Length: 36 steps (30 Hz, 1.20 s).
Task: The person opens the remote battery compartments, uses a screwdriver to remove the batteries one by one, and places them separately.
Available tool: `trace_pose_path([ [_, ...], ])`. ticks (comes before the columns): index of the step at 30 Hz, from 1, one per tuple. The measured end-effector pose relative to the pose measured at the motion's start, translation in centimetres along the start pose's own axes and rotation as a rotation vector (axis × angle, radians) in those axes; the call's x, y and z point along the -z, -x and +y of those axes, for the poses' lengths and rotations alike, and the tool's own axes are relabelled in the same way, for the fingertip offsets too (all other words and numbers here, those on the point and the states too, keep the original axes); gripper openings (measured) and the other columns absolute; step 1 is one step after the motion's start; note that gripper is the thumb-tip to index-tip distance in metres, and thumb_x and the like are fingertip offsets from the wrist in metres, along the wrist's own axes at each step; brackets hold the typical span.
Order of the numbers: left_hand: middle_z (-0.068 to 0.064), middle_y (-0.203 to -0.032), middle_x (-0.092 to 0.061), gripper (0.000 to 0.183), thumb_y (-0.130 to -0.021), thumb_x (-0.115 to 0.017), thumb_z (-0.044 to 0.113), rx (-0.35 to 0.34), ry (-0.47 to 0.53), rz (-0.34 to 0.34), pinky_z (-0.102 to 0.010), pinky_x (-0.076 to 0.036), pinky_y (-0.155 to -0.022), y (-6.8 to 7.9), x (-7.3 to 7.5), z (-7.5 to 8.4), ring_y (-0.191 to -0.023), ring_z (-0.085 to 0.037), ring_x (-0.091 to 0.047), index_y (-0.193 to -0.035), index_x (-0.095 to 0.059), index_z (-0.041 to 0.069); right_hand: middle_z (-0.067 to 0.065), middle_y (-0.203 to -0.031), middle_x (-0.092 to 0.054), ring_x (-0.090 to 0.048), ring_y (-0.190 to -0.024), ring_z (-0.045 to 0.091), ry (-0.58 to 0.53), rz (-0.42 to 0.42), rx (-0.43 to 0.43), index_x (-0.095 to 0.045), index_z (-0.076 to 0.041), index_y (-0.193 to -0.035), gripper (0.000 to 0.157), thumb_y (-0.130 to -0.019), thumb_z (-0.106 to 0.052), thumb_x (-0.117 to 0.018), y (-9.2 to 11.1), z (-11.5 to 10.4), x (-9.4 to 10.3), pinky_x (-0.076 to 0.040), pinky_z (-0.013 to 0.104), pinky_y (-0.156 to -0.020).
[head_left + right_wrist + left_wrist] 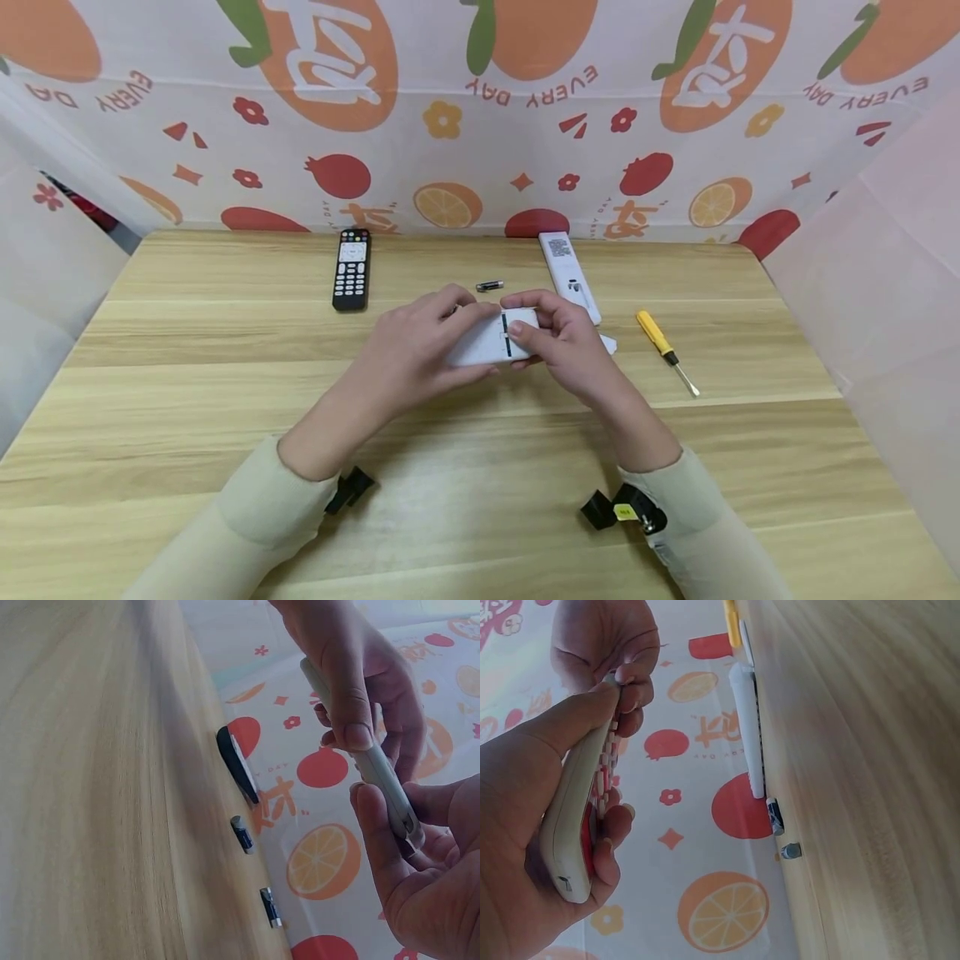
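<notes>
A white remote control (477,343) is held between both hands above the table, its back turned up in the head view. My left hand (416,346) grips its left part, thumb along one edge and fingers under the other. My right hand (568,343) pinches the right end, the thumb pressing on the back near a dark narrow gap across it. In the left wrist view, the white remote (574,806) shows red and white buttons on its hidden-from-above face. Beyond the hands lies a small battery (490,286); the right wrist view shows two batteries (242,835).
At the back left lies a black remote (351,271), buttons up. Another white remote (567,275) lies label up at the back right, near a small white piece (608,343) partly covered by my right hand. A yellow-handled screwdriver (666,350) lies further right.
</notes>
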<state>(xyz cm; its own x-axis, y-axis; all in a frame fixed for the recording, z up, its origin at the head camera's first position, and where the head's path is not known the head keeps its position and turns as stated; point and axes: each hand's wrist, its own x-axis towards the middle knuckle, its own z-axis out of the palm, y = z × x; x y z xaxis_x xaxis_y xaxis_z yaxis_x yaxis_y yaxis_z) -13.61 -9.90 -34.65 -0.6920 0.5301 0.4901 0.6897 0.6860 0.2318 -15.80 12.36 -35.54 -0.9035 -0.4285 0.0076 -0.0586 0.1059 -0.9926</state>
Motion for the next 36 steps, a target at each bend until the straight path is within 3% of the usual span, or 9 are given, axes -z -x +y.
trace_pose_path([
  [5,-0.003,-0.115,-0.061,0.058,-0.079,-0.082,0.045,0.003,-0.004,-0.007,-0.035,-0.057,-0.067,0.1,0.0,-0.1,-0.092,-0.02,-0.063,-0.128,-0.064,0.02,0.02,-0.119,-0.066,-0.068,-0.089,0.023,0.003,-0.016,-0.006,-0.06,-0.009,-0.13,0.029,-0.101,-0.01,-0.056,0.1,0.0,0.1,-0.059,0.034,-0.069],
  [16,-0.003,-0.114,-0.06,0.058,-0.08,-0.082,0.045,0.006,0.003,-0.015,-0.034,-0.057,-0.067,0.0,0.2,-0.2,-0.092,-0.02,-0.063,-0.128,-0.064,0.019,0.016,-0.105,-0.067,-0.069,-0.085,0.026,0.079,-0.042,-0.063,-0.057,-0.015,-0.133,0.033,-0.101,-0.018,-0.06,-0.1,0.0,1.1,-0.06,0.037,-0.07],
  [22,-0.003,-0.116,-0.061,0.058,-0.08,-0.081,0.046,0.023,-0.02,-0.032,-0.034,-0.056,-0.067,0.0,0.4,-0.3,-0.092,-0.019,-0.062,-0.128,-0.063,0.019,0.017,-0.096,-0.057,-0.061,-0.071,0.026,0.193,0.035,-0.061,-0.063,-0.013,-0.125,0.029,-0.097,-0.023,-0.066,-0.4,0.2,2.5,-0.058,0.033,-0.064],
  [30,-0.002,-0.116,-0.061,0.058,-0.08,-0.08,0.048,0.046,-0.016,-0.057,-0.033,-0.055,-0.065,0.0,0.4,-0.4,-0.094,-0.018,-0.061,-0.128,-0.063,0.021,0.011,-0.101,-0.055,-0.058,-0.087,0.027,0.363,0.207,0.012,-0.066,-0.011,-0.119,0.024,-0.095,-0.012,-0.065,-0.7,1.0,5.9,-0.06,0.043,-0.073],
  [33,-0.002,-0.115,-0.061,0.058,-0.079,-0.081,0.049,0.046,-0.014,-0.063,-0.032,-0.055,-0.064,0.0,0.3,-0.4,-0.093,-0.017,-0.061,-0.128,-0.064,0.021,0.011,-0.098,-0.054,-0.058,-0.087,0.026,0.495,0.257,-0.001,-0.067,-0.011,-0.119,0.026,-0.093,-0.007,-0.063,-0.7,1.5,7.2,-0.057,0.04,-0.073],
  [36,-0.001,-0.115,-0.061,0.058,-0.079,-0.081,0.049,0.048,-0.014,-0.071,-0.031,-0.054,-0.064,0.0,0.2,-0.3,-0.092,-0.017,-0.061,-0.127,-0.065,0.021,0.008,-0.093,-0.058,-0.055,-0.085,0.024,0.67,0.291,-0.048,-0.067,-0.012,-0.113,0.022,-0.091,-0.01,-0.067,-0.7,1.9,8.2,-0.047,0.035,-0.072],
])
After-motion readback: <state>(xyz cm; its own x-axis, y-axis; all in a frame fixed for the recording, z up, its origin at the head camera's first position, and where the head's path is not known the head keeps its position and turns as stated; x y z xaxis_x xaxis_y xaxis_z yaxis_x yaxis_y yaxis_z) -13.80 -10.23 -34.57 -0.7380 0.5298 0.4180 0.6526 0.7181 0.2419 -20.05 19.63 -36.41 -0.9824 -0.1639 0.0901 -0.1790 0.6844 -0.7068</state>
